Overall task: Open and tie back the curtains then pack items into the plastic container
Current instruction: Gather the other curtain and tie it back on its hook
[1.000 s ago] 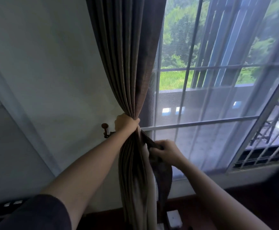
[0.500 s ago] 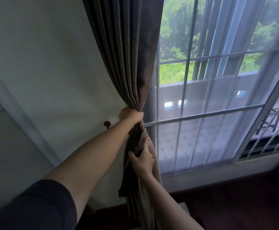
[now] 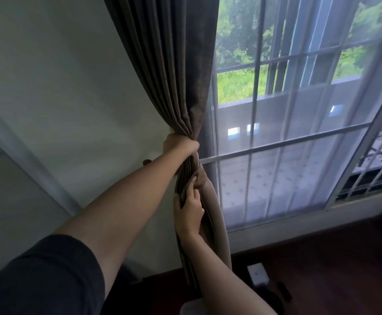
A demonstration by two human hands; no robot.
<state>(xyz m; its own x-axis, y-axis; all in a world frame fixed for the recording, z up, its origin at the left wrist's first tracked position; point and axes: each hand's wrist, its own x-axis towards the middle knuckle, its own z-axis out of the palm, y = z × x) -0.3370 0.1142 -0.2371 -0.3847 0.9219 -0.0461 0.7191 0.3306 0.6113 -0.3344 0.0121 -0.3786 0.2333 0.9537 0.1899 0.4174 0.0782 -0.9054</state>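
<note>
Fingers (image 3: 193, 181) of right hand (image 3: 188, 209): moved up from the hanging tieback, now pinching its band against the curtain (image 3: 171, 92) mid-frame. Left hand (image 3: 179, 144): still fisted around the gathered bunch. Wall hook (image 3: 146, 162) just left; tying apparently underway.

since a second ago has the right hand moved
Yes. The right hand went left and up against the curtain: before it was beside the bunch on the window side, now it is directly under the left hand.
</note>
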